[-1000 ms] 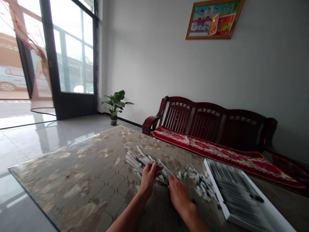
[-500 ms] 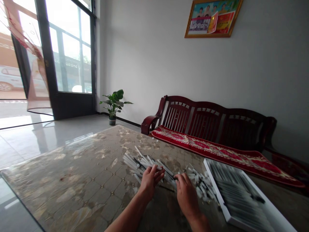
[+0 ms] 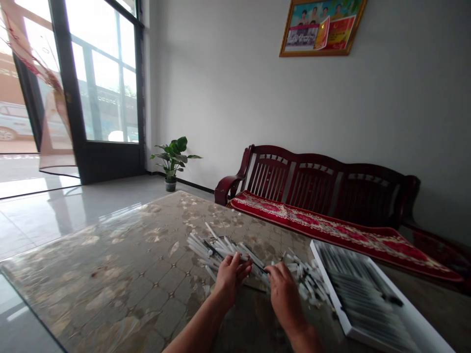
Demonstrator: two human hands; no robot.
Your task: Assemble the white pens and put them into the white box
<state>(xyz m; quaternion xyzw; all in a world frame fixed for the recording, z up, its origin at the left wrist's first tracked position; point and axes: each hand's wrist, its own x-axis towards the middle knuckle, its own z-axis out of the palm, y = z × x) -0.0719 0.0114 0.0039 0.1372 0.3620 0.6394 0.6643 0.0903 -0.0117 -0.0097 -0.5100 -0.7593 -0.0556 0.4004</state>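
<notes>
On the glass-topped table (image 3: 121,260), towards its near edge, a loose heap of slim white rods with dark tips (image 3: 217,247) lies in crossed bundles, with a smaller scatter of like rods (image 3: 305,282) to its right.

Item: left hand (image 3: 231,277), bare, fingers curled down over the near side of the heap; whether they clench any rods or only rest on them cannot be told from this view.

Item: right hand (image 3: 285,294), bare, fingers pressed in among the rods between heap and scatter, touching them; its grip likewise cannot be told.

Work in hand: both hands handling rods at the middle of the pile, close together but not touching.

Item: white-rimmed tray (image 3: 329,287), just right of the scatter, holding closely ranked dark-and-white rods, blurred.

Beyond the table: dark red wooden bench (image 3: 312,181) with red patterned cushion (image 3: 324,225); potted green plant (image 3: 172,157) on the floor by the wall; framed picture (image 3: 320,27) on the wall; tall glass door (image 3: 106,88) at left
</notes>
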